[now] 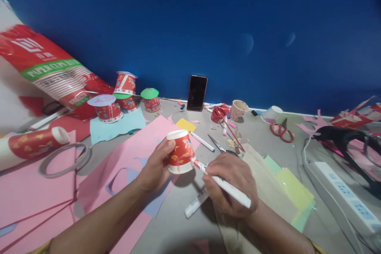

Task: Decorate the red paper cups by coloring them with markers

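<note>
A red paper cup [180,151] with gold patterns and white ends is held upside down above the table by my left hand [159,162], whose fingers wrap its left side. My right hand [230,184] grips a white marker [230,191] like a pen. Its tip meets the cup's lower right side. Under the right hand lies a white marker cap or second marker [195,204], partly hidden. A capped marker with a blue end [203,142] rests behind the cup, beside a small yellow paper [186,124].
Pink paper sheets [98,190] cover the left. Decorated cups [126,83] stand at the back left by a paper-cup bag [59,71]. A phone [197,93] leans on the wall. Red-handled scissors [281,131], a tape ring [65,160] and a power strip [347,196] lie around.
</note>
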`<state>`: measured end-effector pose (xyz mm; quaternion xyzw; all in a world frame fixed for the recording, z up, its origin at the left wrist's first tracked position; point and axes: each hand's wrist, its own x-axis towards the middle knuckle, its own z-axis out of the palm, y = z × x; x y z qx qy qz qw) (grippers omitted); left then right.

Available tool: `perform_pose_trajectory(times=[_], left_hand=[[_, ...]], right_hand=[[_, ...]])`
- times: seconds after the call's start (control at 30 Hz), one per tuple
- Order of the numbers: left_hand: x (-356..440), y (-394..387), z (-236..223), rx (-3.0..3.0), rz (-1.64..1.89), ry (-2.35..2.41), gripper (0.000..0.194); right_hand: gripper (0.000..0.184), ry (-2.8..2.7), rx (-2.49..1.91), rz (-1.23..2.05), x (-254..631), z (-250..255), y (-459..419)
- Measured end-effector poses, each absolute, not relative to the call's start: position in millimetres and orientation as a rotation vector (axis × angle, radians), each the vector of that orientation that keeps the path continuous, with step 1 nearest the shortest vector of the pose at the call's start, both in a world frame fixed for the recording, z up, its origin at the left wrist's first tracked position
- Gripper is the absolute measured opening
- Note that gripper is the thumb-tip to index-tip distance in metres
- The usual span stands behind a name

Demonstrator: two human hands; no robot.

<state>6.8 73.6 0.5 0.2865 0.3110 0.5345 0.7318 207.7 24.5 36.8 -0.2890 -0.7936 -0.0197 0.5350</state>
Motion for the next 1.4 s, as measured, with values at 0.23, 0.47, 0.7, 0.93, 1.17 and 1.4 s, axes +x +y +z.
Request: perform_pose_trajectory(times=[0.23, 0.47, 0.7, 0.93, 1.17, 1.4], left_hand=[[6.1, 72.7, 2.7, 0.641, 1.147, 0.688, 0.058], [7.3, 71.6, 3.5, 0.626, 1.151, 0.672, 0.056], [3.5, 71.9, -2.7, 0.596, 1.147, 0.659, 0.049], [2.1, 71.6, -3.5, 0.587, 1.100, 0.662, 0.049], [2.8, 71.4, -1.6, 0.527, 1.075, 0.626, 0.056], [3.2, 71.1, -3.5, 0.505, 1.064, 0.624, 0.052]], right_hand=[[0.010, -1.873, -0.684, -0.014, 208.9, 39.6, 22.6], [0.013, -1.888, -0.682, 0.002, 209.9, 36.5, 23.9], [0.014, -1.855, -0.721, 0.012, 209.6, 40.1, 22.6], [0.013, -1.846, -0.722, 0.035, 208.7, 42.6, 22.6], [0.019, -1.839, -0.714, 0.028, 209.4, 46.2, 23.0], [0.017, -1.850, -0.696, 0.077, 209.2, 45.5, 21.6]])
